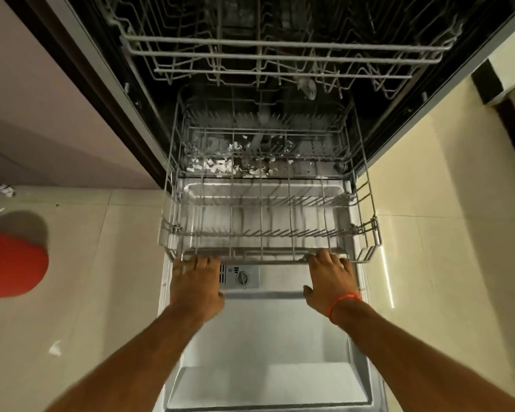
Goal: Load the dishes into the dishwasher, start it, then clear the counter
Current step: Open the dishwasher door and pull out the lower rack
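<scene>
A person's left hand (195, 281) and right hand (330, 281) meet the near front rail of the dishwasher's lower rack (265, 233), which sits partly out over the open door (265, 337). The fingers curl over the rail, though their tips are hidden and a firm grip cannot be confirmed. The task appears barely begun: both the lower rack and the upper rack (280, 55) hold no dishes. White scraps (217, 166) lie on the tub floor; what they are is unclear. No dishes or counter are in view. A red object (12, 263) is cut off at left.
</scene>
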{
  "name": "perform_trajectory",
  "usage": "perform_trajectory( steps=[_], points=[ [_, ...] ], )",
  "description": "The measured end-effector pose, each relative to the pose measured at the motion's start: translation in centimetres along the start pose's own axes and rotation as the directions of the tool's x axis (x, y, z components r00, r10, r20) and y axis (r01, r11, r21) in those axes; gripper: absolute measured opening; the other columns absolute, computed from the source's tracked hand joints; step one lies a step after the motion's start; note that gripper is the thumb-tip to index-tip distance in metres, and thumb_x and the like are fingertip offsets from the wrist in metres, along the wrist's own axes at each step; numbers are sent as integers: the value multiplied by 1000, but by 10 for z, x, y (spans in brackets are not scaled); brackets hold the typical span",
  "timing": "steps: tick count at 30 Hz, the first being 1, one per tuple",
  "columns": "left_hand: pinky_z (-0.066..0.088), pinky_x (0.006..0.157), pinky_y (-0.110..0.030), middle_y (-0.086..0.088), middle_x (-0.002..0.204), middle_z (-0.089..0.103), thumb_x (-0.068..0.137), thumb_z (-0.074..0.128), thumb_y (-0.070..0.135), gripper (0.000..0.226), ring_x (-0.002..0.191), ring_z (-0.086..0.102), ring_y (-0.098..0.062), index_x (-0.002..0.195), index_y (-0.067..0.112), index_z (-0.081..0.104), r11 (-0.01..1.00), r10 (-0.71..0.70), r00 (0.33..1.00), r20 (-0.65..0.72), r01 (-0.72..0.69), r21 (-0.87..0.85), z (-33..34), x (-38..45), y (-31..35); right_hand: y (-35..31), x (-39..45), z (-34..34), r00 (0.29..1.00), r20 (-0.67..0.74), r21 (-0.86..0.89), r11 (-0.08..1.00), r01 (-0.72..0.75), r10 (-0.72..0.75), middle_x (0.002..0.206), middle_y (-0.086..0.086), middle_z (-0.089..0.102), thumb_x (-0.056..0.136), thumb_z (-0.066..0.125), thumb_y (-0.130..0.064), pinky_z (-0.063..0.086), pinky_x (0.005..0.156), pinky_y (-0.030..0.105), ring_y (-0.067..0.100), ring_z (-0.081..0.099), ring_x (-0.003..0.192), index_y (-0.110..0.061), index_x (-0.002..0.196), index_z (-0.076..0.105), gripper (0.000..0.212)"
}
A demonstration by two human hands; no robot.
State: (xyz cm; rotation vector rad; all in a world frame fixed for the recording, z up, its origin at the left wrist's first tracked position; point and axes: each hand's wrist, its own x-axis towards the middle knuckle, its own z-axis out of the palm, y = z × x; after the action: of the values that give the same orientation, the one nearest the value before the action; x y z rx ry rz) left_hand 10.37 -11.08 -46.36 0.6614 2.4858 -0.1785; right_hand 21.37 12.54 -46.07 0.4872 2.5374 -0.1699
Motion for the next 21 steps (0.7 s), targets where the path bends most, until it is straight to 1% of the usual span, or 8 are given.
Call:
perform_trajectory(
  steps=[4, 6, 9, 12, 14, 19, 21],
  points=[
    [9, 126, -51, 2, 161, 30, 92, 58, 37, 77, 152, 20, -23, 156, 23, 19, 999, -24, 997, 78, 26, -33, 21, -32, 5, -2, -32, 25, 999, 42, 38, 999, -28, 26, 142, 1, 41, 88, 59, -43, 26, 117, 43, 24, 38, 136, -23, 146, 37, 65],
    [7, 126, -52, 2, 163, 24, 94, 56, 36, 78, 155, 13, -22, 158, 24, 14, 997, -34, 994, 101, 41, -65, 33, -49, 7, -4, -51, 34, 997, 62, 66, 996, -52, 48, 144, 0, 40, 89, 58, -44, 23, 119, 44, 24, 35, 139, -24, 148, 34, 67],
    [1, 126, -52, 1, 168, 14, 96, 53, 34, 79, 157, 3, -22, 160, 23, 8, 995, -43, 986, 163, 57, -82, 46, -75, 8, -11, -78, 43, 990, 115, 93, 992, -88, 77, 151, 1, 32, 92, 56, -44, 17, 121, 46, 25, 29, 144, -23, 151, 29, 68],
    [2, 126, -52, 0, 168, 16, 97, 51, 32, 77, 157, 4, -24, 160, 22, 10, 996, -41, 980, 197, 55, -64, 59, -98, 10, -16, -103, 54, 984, 156, 95, 990, -104, 88, 148, 0, 36, 91, 55, -45, 21, 120, 45, 24, 33, 140, -23, 148, 33, 65],
    [2, 126, -50, 0, 167, 17, 96, 51, 32, 76, 157, 5, -24, 160, 22, 11, 997, -37, 974, 222, 50, -54, 68, -114, 11, -18, -120, 63, 978, 185, 95, 989, -114, 95, 147, 0, 36, 91, 54, -45, 20, 119, 45, 24, 34, 139, -23, 148, 33, 65],
    [3, 126, -48, 1, 164, 23, 96, 53, 35, 74, 155, 10, -23, 159, 22, 16, 997, -39, 964, 263, 55, -57, 91, -154, 13, -22, -161, 88, 960, 263, 133, 982, -134, 95, 152, 0, 30, 92, 53, -44, 15, 122, 46, 23, 26, 144, -23, 151, 28, 67],
    [3, 126, -47, 1, 165, 20, 96, 54, 36, 77, 156, 8, -24, 159, 23, 13, 997, -45, 957, 285, 61, -49, 100, -169, 16, -23, -175, 96, 949, 299, 150, 977, -154, 103, 157, 1, 23, 93, 53, -42, 12, 122, 47, 23, 20, 148, -22, 154, 23, 71]
  ],
)
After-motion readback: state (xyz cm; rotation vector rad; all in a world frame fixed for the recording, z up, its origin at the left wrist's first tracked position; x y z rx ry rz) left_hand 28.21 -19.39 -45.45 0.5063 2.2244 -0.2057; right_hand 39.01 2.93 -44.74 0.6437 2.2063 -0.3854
